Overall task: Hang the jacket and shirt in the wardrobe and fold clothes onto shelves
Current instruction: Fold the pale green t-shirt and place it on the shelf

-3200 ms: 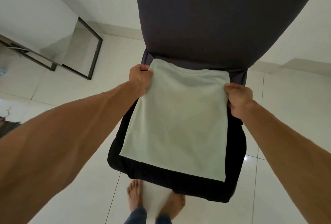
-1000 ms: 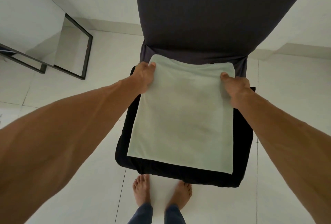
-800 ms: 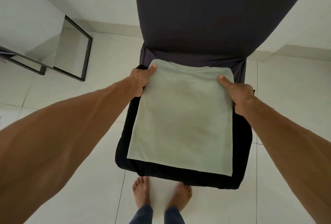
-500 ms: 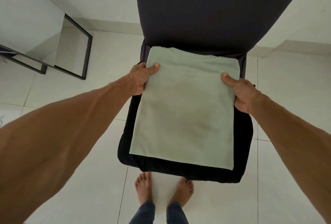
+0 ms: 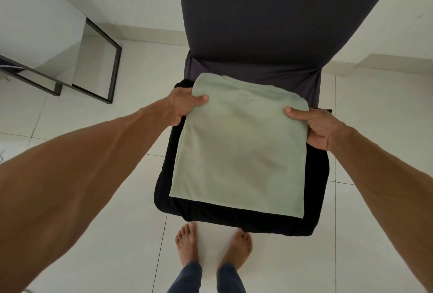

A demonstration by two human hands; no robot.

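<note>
A folded pale green garment (image 5: 239,147) lies on top of a folded black garment (image 5: 314,199), and both sit on the seat of a chair with a dark grey cover (image 5: 257,23). My left hand (image 5: 182,105) grips the green garment's far left edge, thumb on top and fingers underneath. My right hand (image 5: 316,126) grips its far right edge the same way. The fingers under the cloth are hidden.
A black metal-framed mirror or glass panel (image 5: 103,63) leans against the wall at the left. White floor tiles (image 5: 93,257) surround the chair. My bare feet (image 5: 210,243) stand just in front of the seat.
Both hands have slid from the garment's top corners a little down its sides, with thumbs now laid on top. The green garment's far edge has shifted slightly on the stack.
</note>
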